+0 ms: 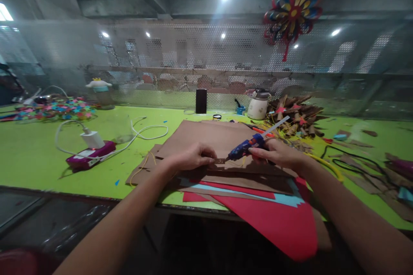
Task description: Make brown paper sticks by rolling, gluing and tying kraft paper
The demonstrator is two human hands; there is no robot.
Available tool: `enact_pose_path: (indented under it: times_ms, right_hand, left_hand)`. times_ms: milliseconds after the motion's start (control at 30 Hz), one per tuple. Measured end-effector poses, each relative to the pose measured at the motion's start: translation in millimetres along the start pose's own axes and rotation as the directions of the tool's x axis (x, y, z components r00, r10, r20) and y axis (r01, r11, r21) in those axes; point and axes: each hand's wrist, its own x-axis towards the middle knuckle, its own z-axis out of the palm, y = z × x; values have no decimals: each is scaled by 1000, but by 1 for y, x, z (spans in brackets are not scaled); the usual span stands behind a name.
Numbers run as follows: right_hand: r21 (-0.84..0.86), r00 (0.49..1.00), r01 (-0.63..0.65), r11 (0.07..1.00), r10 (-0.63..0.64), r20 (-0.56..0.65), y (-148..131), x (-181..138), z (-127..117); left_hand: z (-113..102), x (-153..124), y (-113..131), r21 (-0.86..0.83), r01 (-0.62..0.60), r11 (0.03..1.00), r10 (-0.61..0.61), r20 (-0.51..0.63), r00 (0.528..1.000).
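Note:
My right hand (274, 152) is wrapped round a dark blue hot glue gun (244, 148), with a pale glue stick (278, 124) jutting out of its back end. The gun's nozzle points down and left, close to a small brown paper piece (220, 161). That piece is pinched at its left end between the thumb and fingers of my left hand (195, 157). Both hands are over a stack of brown paper sheets (183, 135). Red paper (277, 223) and light blue paper (287, 199) stick out from under the stack at the table's front edge.
At left, a purple power strip (92, 159) carries a white charger (92, 139) and cable. Colourful paper stars (61, 108) lie behind it. A phone (201, 101), a white jug (258, 105) and a heap of brown paper twigs (300, 114) stand along the back. Black cord (358, 161) lies at right.

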Motion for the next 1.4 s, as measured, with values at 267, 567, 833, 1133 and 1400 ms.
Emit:
enact_pose_path:
  times_ms: [267, 567, 833, 1133, 1400]
  right_hand:
    - [32, 997, 69, 997, -70, 30, -1, 6, 1]
    - [-55, 999, 29, 998, -27, 37, 4, 8, -1]
    - [23, 997, 64, 998, -65, 40, 1, -1, -6]
    - [-71, 999, 49, 996, -49, 2, -9, 7, 7]
    - [-23, 995, 96, 995, -96, 1, -8, -5, -7]
  left_hand:
    - [1, 2, -4, 21, -29, 999, 29, 12, 1000]
    - [0, -1, 4, 82, -10, 997, 12, -15, 1000]
    - [1, 1, -3, 99, -46, 994, 48, -14, 999]
    - [2, -1, 2, 142, -39, 989, 47, -56, 997]
    - [3, 0, 0, 149, -46, 988, 60, -93, 994]
